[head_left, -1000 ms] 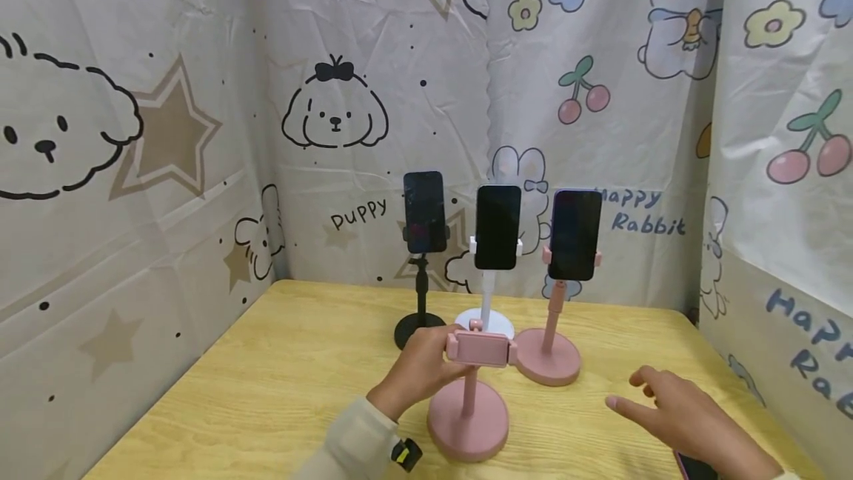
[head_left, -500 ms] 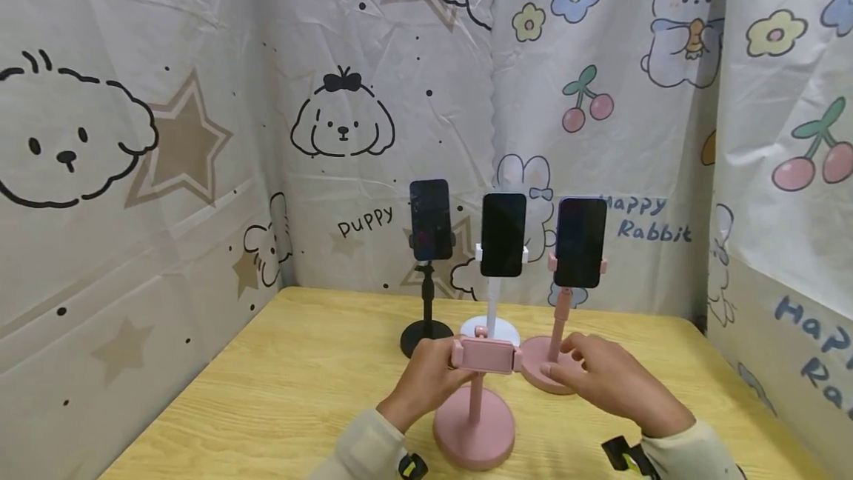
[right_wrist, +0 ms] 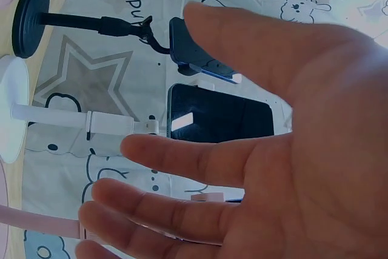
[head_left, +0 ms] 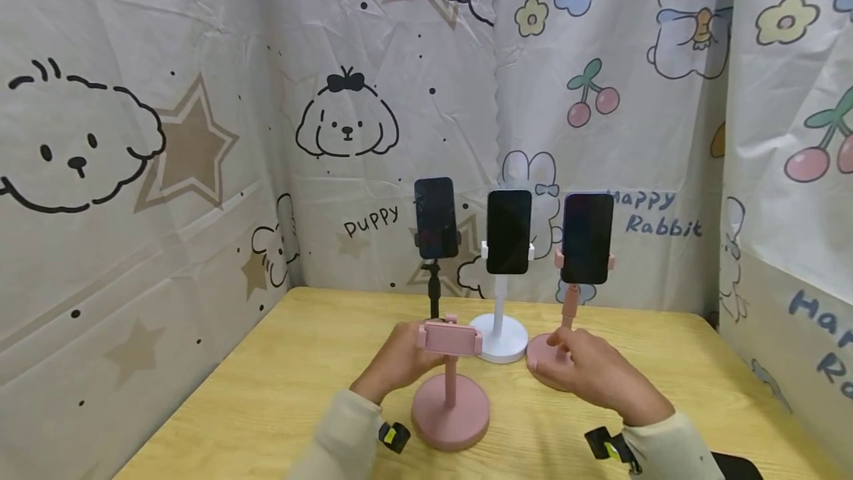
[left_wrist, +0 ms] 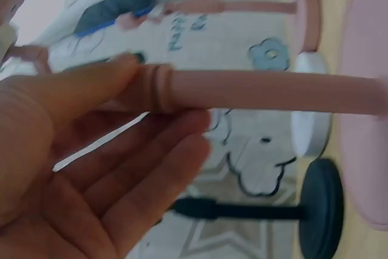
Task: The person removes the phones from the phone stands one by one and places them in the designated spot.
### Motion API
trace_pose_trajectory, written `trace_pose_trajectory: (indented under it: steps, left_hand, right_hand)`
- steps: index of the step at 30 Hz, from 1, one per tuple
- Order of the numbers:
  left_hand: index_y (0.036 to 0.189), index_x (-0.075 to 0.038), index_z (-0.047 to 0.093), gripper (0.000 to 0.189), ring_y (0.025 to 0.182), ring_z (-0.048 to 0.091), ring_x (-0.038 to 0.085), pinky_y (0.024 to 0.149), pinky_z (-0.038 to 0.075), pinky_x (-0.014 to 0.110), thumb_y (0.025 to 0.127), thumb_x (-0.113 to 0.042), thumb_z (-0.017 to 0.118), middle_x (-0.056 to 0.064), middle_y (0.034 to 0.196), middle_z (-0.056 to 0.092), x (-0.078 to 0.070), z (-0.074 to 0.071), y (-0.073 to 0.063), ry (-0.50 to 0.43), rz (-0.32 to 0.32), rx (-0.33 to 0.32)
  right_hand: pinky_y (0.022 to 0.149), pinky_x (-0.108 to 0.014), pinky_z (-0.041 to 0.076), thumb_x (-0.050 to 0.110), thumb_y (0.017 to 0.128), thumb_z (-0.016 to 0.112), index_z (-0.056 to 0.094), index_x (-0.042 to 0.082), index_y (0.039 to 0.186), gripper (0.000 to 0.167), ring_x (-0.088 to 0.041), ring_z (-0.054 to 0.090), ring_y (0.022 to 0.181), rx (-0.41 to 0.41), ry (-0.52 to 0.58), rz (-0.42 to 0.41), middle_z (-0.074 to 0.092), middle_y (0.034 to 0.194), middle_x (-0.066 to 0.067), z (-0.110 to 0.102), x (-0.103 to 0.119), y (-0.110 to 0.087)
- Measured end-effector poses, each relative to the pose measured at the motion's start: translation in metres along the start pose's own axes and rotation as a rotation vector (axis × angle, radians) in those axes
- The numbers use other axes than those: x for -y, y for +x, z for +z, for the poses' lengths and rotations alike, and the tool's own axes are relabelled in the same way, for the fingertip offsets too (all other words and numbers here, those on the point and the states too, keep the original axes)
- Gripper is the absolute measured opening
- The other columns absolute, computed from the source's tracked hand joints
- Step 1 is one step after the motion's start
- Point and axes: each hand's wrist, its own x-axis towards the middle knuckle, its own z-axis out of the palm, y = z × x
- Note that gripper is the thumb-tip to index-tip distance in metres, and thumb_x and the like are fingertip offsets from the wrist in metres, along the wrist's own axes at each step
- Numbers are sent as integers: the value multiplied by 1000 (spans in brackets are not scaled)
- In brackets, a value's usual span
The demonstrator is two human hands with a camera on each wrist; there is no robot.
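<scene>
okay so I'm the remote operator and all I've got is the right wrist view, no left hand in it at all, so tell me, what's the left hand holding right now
Observer: The left hand grips the front pink stand by its post.
Operator: Is anything loaded in that stand?
Observer: No, its clamp is bare, with the pink face showing.
Operator: Anything else low in the head view?
Observer: Yes, a flat dark thing beside the right sleeve, cut off by the picture's edge; too little shows to name it.
</scene>
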Motion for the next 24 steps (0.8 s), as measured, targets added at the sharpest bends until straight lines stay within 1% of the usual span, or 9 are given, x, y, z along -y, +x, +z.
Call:
trace_pose_trajectory:
  steps: [5, 8, 11, 14, 16, 17, 19, 21, 24]
  left_hand:
    - [122, -16, 66, 40, 99, 65, 15, 88, 52, 37, 83, -16, 76, 1, 113, 69, 8, -27, 0, -51, -21, 59]
    - [124, -13, 65, 42, 105, 64, 21, 91, 50, 42, 84, -16, 76, 6, 119, 67, 17, -37, -3, -59, -29, 56]
    - [126, -6, 63, 44, 110, 61, 28, 91, 50, 46, 84, -11, 75, 13, 124, 63, 21, -46, -9, -105, -95, 45]
    - [131, -4, 59, 48, 107, 59, 29, 84, 52, 45, 85, -6, 73, 16, 126, 62, 32, -55, -14, -217, -201, 25]
    - [133, -4, 57, 49, 104, 60, 28, 77, 53, 42, 86, -8, 72, 16, 124, 63, 40, -62, -17, -227, -253, 2]
    - [134, -6, 57, 50, 101, 60, 26, 74, 53, 40, 86, -11, 73, 15, 120, 64, 49, -65, -18, -228, -279, -14]
    - [134, -6, 56, 50, 96, 62, 23, 70, 53, 38, 87, -18, 73, 14, 114, 66, 61, -73, -22, -212, -305, -46]
    - [135, -8, 55, 52, 89, 64, 23, 66, 54, 38, 89, -25, 71, 13, 107, 68, 71, -81, -27, -135, -311, -83]
    - [137, -9, 52, 53, 85, 64, 26, 65, 54, 37, 90, -28, 69, 14, 102, 67, 84, -93, -36, -102, -356, -149]
  right_hand:
    - [74, -47, 55, 54, 82, 69, 61, 1, 117, 65, -25, 59, 93, 14, -4, -8, 63, 109, -14, -6, 3, 4]
    - [75, -49, 54, 55, 82, 69, 61, 0, 118, 66, -27, 60, 94, 27, -2, 2, 63, 111, -16, -7, 2, 4]
    - [76, -50, 54, 54, 83, 69, 62, 0, 119, 65, -28, 60, 96, 29, 1, 12, 63, 113, -17, -6, 0, 3]
    - [76, -49, 54, 53, 83, 68, 62, 0, 118, 64, -27, 59, 95, 28, 2, 22, 63, 112, -15, -4, -2, 2]
    - [75, -49, 55, 53, 83, 68, 62, 0, 118, 64, -26, 59, 95, 27, 3, 29, 63, 111, -15, -3, -2, 2]
    - [75, -49, 55, 53, 83, 68, 62, 0, 118, 64, -26, 59, 95, 27, 3, 31, 63, 111, -14, -2, -3, 2]
    - [76, -48, 55, 53, 83, 69, 61, 0, 118, 64, -26, 59, 94, 27, 1, 33, 63, 110, -14, -2, -4, 2]
    - [76, -49, 54, 52, 83, 69, 61, 0, 118, 64, -26, 59, 94, 30, 2, 33, 63, 110, -14, -1, -4, 1]
    - [76, -48, 54, 53, 83, 69, 60, 0, 119, 65, -25, 58, 93, 33, -3, 34, 62, 110, -14, -1, -4, 1]
